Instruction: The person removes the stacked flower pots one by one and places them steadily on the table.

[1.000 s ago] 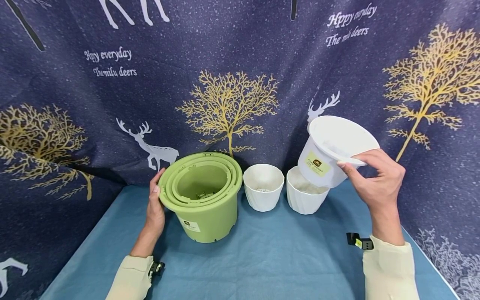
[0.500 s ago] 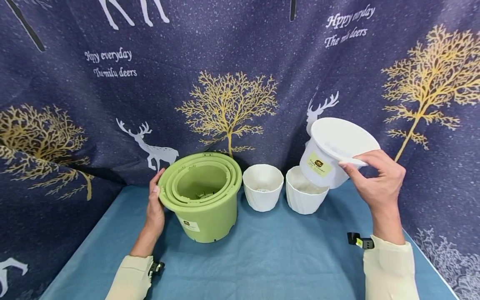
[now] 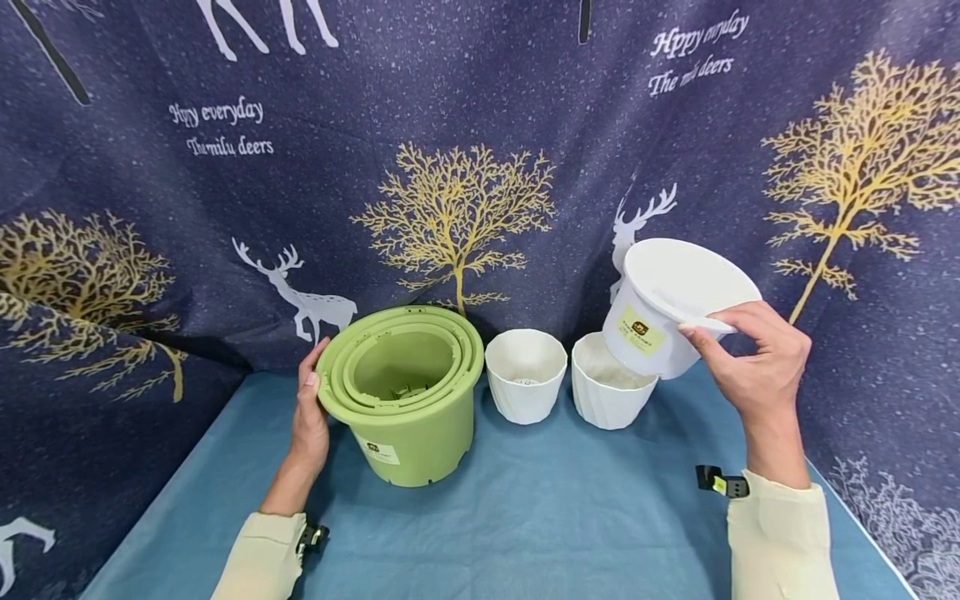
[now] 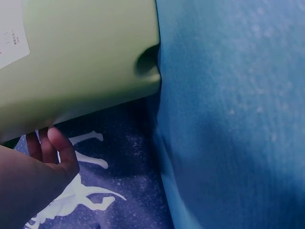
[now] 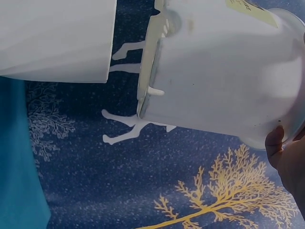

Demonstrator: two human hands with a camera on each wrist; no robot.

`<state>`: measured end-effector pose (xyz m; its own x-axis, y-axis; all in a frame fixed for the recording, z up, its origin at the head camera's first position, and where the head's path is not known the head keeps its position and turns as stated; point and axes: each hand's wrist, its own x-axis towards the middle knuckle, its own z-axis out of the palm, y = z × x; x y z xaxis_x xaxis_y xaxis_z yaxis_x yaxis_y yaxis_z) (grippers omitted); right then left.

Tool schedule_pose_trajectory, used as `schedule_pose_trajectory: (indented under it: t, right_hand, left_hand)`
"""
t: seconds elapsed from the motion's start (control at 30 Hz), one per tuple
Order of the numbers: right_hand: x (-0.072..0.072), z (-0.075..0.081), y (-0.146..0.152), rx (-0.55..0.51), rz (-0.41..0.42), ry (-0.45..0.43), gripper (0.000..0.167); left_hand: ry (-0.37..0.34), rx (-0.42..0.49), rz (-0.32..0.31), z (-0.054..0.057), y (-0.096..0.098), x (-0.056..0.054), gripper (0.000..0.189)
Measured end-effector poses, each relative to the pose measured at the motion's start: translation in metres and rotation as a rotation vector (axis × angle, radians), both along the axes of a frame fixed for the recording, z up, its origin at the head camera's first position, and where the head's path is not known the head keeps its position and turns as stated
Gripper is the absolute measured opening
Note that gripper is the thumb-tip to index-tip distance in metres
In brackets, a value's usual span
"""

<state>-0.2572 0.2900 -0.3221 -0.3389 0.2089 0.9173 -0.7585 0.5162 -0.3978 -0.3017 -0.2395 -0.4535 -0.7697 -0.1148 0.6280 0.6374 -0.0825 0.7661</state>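
Note:
My left hand touches the left side of a green flowerpot, its fingertips at the wall just under the rim. Several green pots sit nested inside one another there, and the outer one has a white label. My right hand pinches the rim of a larger white flowerpot with a yellow label, thumb on the near side. That pot is tilted and raised, its mouth facing up and toward me. In the right wrist view its notched base points toward a white pot.
Two small fluted white pots, a left one and a right one, stand side by side at the back of the blue tablecloth. The held pot overlaps the right one. A dark blue curtain with deer and trees hangs behind.
The white flowerpot in my right hand has shifted very slightly down and to the right, tilting a little. My left hand and the green pots stay in place.

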Motion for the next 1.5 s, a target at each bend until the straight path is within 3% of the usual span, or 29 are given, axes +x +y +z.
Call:
schedule_pose_trajectory:
  t: [0.8, 1.3, 1.5]
  right_hand:
    - [-0.008, -0.011, 0.01, 0.041, -0.053, -0.035, 0.018]
    - [-0.009, -0.018, 0.015, 0.097, -0.041, -0.126, 0.018]
    - [-0.026, -0.032, 0.03, 0.11, -0.053, -0.135, 0.022]
  left_hand:
    - [-0.023, -0.003, -0.022, 0.0, -0.001, 0.002, 0.06]
    - [-0.009, 0.037, -0.019, 0.0, 0.0, 0.001, 0.058]
    - [-0.003, 0.038, -0.015, 0.001, 0.0, 0.001, 0.058]
